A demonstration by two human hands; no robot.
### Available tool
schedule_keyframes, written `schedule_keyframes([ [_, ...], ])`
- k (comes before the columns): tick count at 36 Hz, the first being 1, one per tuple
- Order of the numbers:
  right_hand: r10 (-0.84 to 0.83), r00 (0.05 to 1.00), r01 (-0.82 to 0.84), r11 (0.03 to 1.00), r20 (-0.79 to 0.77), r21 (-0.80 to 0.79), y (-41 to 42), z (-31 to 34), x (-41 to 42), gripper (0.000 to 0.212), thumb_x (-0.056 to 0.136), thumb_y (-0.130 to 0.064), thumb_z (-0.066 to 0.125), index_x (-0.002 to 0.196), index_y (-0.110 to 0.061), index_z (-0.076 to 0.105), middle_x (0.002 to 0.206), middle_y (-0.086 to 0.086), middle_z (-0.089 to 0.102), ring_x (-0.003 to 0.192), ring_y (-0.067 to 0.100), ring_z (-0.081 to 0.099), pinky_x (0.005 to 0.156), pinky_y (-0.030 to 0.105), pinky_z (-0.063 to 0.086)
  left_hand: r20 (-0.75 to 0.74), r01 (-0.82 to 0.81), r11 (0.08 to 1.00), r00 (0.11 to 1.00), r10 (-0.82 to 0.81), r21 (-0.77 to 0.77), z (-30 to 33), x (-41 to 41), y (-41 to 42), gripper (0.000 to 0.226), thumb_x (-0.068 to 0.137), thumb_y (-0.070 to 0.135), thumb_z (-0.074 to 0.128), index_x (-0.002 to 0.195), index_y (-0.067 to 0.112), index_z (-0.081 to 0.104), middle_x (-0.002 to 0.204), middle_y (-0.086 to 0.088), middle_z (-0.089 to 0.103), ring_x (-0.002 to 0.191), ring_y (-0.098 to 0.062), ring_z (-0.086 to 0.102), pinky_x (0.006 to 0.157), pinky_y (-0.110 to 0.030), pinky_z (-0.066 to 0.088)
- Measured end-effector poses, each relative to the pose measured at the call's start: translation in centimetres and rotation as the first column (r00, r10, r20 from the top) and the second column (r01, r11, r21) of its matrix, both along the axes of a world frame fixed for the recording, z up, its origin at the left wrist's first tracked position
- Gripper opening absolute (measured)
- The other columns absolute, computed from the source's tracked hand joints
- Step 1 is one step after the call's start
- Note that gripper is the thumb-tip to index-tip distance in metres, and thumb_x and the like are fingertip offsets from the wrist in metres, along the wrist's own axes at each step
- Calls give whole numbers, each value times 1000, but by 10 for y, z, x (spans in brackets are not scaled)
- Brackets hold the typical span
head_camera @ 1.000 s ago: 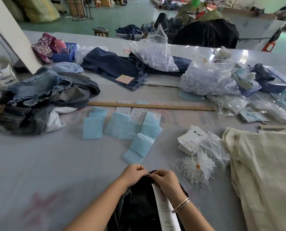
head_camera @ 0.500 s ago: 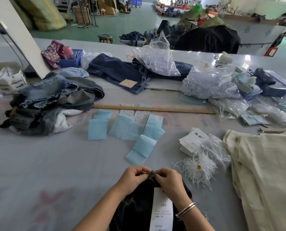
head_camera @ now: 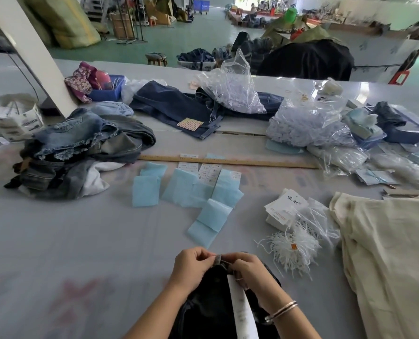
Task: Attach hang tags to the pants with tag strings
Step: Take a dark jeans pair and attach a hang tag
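Black pants (head_camera: 211,304) lie at the table's near edge under my forearms. My left hand (head_camera: 191,265) pinches a grey belt loop at the waistband. My right hand (head_camera: 250,271) pinches the same spot from the right, with a thin white tag string between the fingers. A long white hang tag (head_camera: 241,307) hangs down from my right hand over the pants. A bundle of white tag strings (head_camera: 293,248) lies just right of my hands, and a stack of white hang tags (head_camera: 284,209) sits behind it.
Light blue tissue sheets (head_camera: 198,189) and small labels lie mid-table before a wooden ruler (head_camera: 228,162). A jeans pile (head_camera: 81,148) sits left, dark jeans (head_camera: 179,106) and plastic bags (head_camera: 308,126) at the back, cream cloth (head_camera: 387,253) at right.
Both hands stayed at the waistband; my fingers shifted slightly on the loop and string. The hang tag turned from flat-facing to a narrower slant. The view tilted up a little.
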State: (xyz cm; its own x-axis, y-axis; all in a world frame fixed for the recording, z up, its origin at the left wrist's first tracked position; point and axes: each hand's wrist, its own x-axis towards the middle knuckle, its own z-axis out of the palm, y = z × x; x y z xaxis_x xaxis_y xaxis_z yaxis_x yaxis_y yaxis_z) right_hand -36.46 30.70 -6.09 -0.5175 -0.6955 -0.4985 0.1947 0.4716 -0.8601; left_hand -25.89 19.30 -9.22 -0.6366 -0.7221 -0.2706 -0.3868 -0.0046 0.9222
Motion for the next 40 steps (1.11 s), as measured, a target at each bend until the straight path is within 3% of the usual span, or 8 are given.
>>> schedule_keyframes([
  [2,-75,996,78,996,54,-51,2,1,-7,38,68,3,46,94,-11,70,61,-4,66,41,1,49,40,13,34,-9,-72,997,997,72,8,0,1,-2,15,80,13,76,67,19,72,68,4,73,65,-9,66,72,-24,51],
  [5,-162,964,200,964,211,-175,8,0,-18,39,81,22,41,99,-2,67,83,9,73,62,12,64,52,17,47,-66,-137,985,987,144,101,0,4,-5,14,84,8,71,70,11,70,69,1,74,65,-10,70,69,-21,53],
  [10,-154,852,329,901,501,-282,12,4,-26,32,86,19,43,90,3,70,84,19,69,63,19,66,59,23,55,-188,-185,966,958,219,183,8,3,-4,11,87,8,68,76,6,69,68,-3,73,62,-9,66,60,-14,50],
  [13,-105,821,343,876,561,-338,9,9,-26,40,85,21,38,83,3,74,86,23,69,73,25,69,65,27,58,-264,-197,962,934,242,186,17,1,-6,8,89,9,65,81,8,67,77,0,75,58,-5,63,56,-14,49],
  [21,-105,910,245,917,401,-314,-8,22,-18,19,66,11,69,81,1,76,82,21,70,76,23,71,68,23,56,-291,-37,962,949,119,271,28,-3,-7,5,85,4,68,84,9,69,74,-2,73,69,-11,70,65,-18,54],
  [26,-177,930,273,919,322,-285,-15,23,-13,16,82,8,64,82,-3,76,81,19,72,72,21,71,66,21,56,-310,-11,942,943,122,336,30,0,-3,13,85,-1,67,90,10,71,77,-2,75,69,-9,71,64,-14,52],
  [32,-211,920,319,894,331,-315,-19,28,-7,14,86,5,59,96,4,69,82,19,72,63,17,68,61,21,57,-334,-14,974,938,92,228,33,2,-7,14,90,4,62,87,14,71,81,-3,76,70,-12,71,64,-16,53],
  [40,-287,923,362,873,255,-327,-20,28,2,10,82,4,65,90,-2,66,88,19,73,52,10,55,53,17,48,-269,14,993,963,17,114,33,2,-4,16,86,10,70,81,25,74,78,3,76,73,-11,73,63,-13,52],
])
